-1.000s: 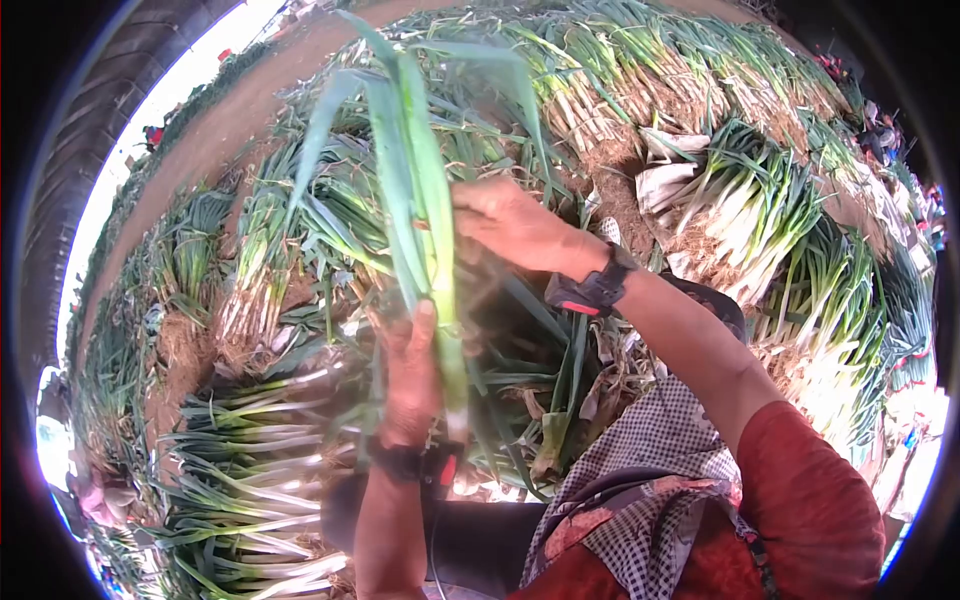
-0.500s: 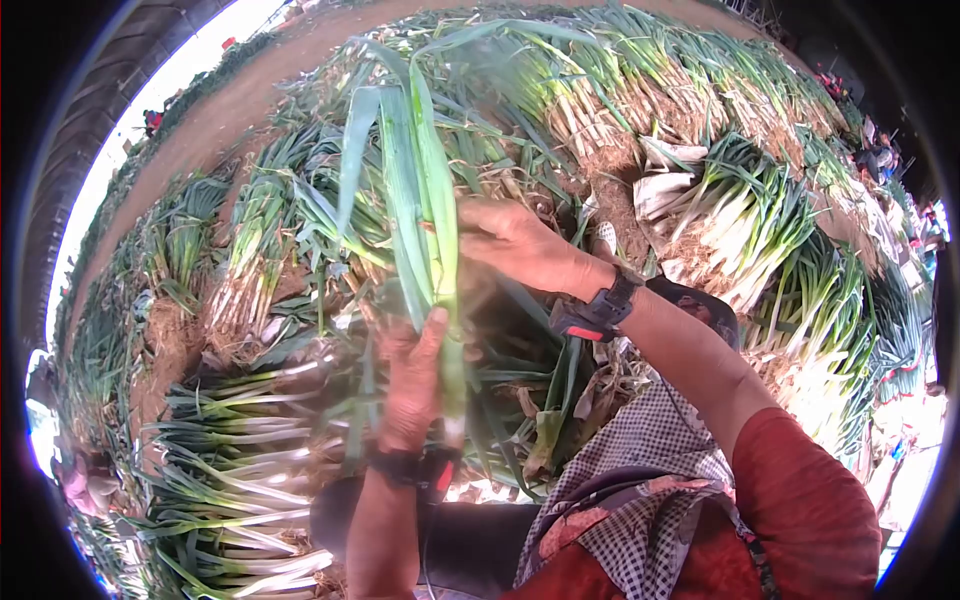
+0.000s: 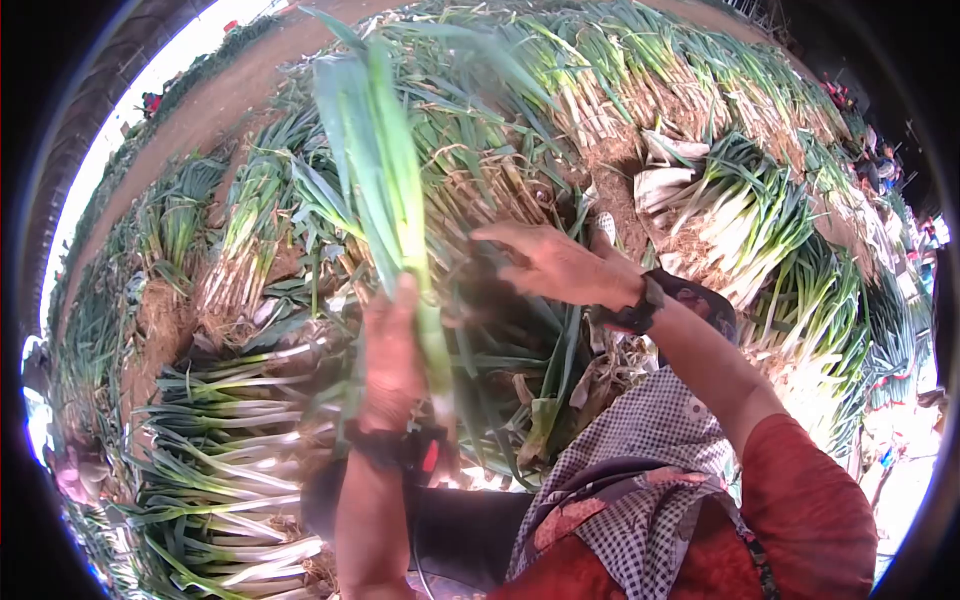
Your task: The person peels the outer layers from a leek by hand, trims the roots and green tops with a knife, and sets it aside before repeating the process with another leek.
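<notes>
My left hand point(image 3: 392, 345) is wrapped round a large green leek point(image 3: 408, 215), whose leaves point up and away from me while its pale stem slants down past my palm. The leek is blurred by motion. To its right, my right hand point(image 3: 560, 262) is apart from the stem, fingers spread, with nothing in it. Each wrist has a dark band. Below the hands lie loose leaves and stalks point(image 3: 545, 425).
Cleaned leeks point(image 3: 250, 450) with white stems lie stacked at the lower left. Bundles with roots point(image 3: 235, 260) stand behind them. More leeks point(image 3: 740, 200) rest on the right near a pale cloth point(image 3: 665, 175). A checked cloth point(image 3: 630, 440) covers my lap.
The leek and my left hand have shifted left. My right hand has moved right, away from the leek, and its fingers have spread.
</notes>
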The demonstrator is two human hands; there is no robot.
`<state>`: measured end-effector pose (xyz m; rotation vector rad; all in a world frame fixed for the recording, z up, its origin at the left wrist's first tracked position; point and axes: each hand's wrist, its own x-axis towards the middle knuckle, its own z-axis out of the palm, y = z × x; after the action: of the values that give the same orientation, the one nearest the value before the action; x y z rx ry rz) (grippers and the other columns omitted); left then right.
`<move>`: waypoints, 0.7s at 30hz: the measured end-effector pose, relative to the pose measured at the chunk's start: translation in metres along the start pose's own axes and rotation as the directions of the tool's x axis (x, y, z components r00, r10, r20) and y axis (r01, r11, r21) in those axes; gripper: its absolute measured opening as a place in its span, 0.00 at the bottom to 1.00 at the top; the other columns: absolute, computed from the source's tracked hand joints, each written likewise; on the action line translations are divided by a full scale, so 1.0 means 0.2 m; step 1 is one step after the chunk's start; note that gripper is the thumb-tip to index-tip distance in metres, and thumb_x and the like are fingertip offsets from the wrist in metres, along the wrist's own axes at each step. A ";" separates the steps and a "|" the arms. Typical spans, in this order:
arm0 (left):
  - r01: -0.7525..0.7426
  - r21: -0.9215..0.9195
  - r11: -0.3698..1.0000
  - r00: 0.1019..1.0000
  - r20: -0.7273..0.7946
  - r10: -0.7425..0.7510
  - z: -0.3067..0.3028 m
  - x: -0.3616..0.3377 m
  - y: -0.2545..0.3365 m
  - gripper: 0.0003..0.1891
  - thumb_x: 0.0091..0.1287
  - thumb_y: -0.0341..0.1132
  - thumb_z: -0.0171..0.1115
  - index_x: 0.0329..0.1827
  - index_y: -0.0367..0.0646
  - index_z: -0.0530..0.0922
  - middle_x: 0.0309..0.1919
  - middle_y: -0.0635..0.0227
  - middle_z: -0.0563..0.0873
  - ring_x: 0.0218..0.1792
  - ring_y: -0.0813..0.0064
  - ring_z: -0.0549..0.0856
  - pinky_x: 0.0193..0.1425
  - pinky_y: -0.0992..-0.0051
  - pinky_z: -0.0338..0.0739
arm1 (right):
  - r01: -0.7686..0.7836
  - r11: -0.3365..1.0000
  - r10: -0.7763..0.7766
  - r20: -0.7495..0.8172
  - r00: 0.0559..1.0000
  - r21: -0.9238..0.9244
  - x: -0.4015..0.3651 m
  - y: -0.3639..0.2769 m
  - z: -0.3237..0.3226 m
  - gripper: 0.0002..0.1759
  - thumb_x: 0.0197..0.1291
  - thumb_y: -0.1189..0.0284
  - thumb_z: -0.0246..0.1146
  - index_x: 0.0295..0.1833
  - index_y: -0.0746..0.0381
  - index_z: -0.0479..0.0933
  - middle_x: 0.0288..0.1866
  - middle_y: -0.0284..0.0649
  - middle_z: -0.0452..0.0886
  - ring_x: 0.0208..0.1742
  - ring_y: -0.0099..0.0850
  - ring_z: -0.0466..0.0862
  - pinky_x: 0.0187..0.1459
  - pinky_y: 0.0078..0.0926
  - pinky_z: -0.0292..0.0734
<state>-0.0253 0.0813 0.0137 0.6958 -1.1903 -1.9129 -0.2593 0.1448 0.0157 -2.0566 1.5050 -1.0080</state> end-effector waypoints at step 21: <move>-0.284 -0.349 0.893 0.959 -0.129 0.254 -0.23 0.16 0.25 0.25 0.73 0.55 0.56 0.57 0.42 0.73 0.36 0.67 0.79 0.34 0.75 0.76 0.39 0.73 0.76 | -0.395 0.836 0.318 0.250 0.915 0.381 -0.42 0.10 0.55 0.15 0.67 0.68 0.62 0.53 0.67 0.75 0.34 0.49 0.82 0.34 0.41 0.85 0.38 0.35 0.80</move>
<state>0.0070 0.0187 0.0382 0.3796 -0.7998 -1.7835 -0.2041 0.2069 -0.0965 -1.4488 1.3625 -0.8802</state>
